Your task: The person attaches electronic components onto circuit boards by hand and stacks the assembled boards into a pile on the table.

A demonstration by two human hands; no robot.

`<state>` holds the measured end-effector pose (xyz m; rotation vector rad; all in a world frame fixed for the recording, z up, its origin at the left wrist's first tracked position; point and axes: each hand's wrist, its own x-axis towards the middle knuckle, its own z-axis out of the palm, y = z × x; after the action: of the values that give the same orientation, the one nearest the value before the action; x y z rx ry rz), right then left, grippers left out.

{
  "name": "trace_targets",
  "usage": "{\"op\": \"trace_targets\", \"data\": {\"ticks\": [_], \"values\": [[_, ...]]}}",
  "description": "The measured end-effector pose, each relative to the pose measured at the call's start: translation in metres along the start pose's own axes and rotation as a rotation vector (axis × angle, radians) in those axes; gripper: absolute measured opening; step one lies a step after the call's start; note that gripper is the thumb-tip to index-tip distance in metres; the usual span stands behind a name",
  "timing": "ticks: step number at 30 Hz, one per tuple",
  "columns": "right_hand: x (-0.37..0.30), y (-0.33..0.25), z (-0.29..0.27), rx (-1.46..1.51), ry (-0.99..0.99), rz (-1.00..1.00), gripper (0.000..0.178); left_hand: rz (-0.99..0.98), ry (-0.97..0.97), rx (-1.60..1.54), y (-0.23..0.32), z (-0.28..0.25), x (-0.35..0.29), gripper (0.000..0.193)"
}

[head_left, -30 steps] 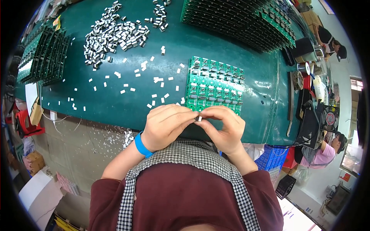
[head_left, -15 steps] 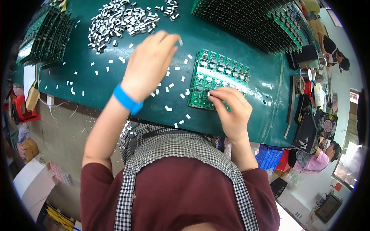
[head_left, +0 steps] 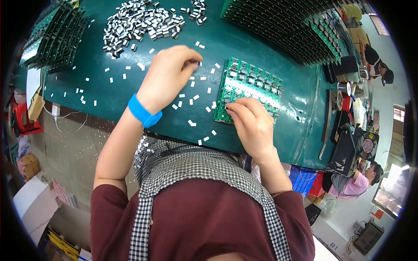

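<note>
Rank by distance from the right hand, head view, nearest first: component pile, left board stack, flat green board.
1. Flat green board, partly under the right hand
2. Component pile, upper left
3. Left board stack, far left

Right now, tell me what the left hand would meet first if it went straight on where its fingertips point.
Probably the loose white tabs, just before the green circuit board; the left hand may pass above them, since its height is unclear.
</note>
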<state>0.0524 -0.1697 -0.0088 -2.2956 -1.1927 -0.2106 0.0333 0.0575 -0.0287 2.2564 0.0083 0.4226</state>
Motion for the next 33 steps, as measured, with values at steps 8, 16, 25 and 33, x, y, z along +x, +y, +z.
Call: {"op": "trace_targets", "data": {"ticks": [8, 16, 25, 33], "values": [[-0.001, -0.001, 0.003, 0.019, -0.003, 0.039, 0.017, -0.476, -0.332, -0.811, 0.030, 0.008, -0.047, 0.013], [-0.001, -0.002, 0.004, 0.000, -0.014, 0.022, 0.014, -0.492, -0.385, -0.905, 0.033, 0.029, -0.051, 0.015], [-0.004, -0.016, -0.005, 0.302, 0.047, 0.232, 0.022, -0.305, -0.103, -0.591, 0.042, 0.024, -0.056, 0.016], [-0.014, -0.015, -0.003, 0.996, 0.088, 0.515, 0.018, -0.141, -0.066, -0.697, 0.058, 0.023, -0.064, 0.016]]}}
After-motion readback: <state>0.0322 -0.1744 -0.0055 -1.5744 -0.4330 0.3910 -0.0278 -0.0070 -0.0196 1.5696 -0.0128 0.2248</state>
